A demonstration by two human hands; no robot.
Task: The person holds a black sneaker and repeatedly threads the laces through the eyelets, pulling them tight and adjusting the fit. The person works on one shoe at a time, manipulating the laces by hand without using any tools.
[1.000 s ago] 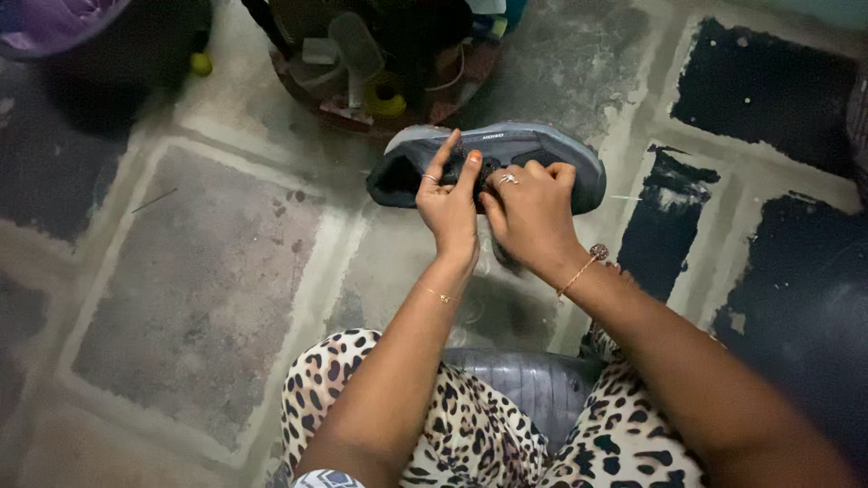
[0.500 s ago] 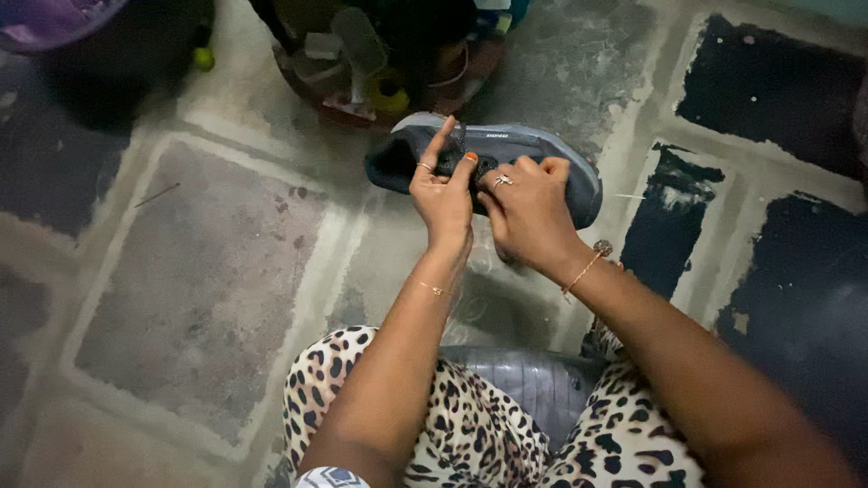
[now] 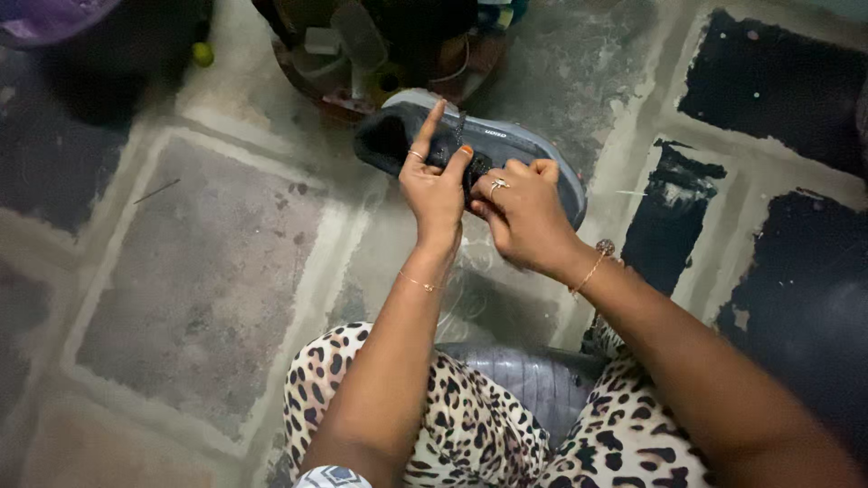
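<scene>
Just below the round tub [image 3: 362, 63], the grey shoe [image 3: 533, 149] lies sideways, toe pointing right. The left hand [image 3: 432, 185] pinches its lace; the right hand [image 3: 523, 212] grips the shoe's middle.

Both arms reaching fwd from lap, forearms converging, hands meeting side by side at centre. L hand [image 3: 436, 188] standing upright on wrist, palm turned toward R; index finger pointing straight up, thumb raised beside it, tip w/ orange nail, other fingers curling in. Ring showing on L finger, thin bracelet on L wrist. R hand [image 3: 520, 210] lying knuckles-up, fingers curling into loose fist, pinching; ring on one finger, beaded bracelet on R wrist. Hands touching at thumb side.
</scene>
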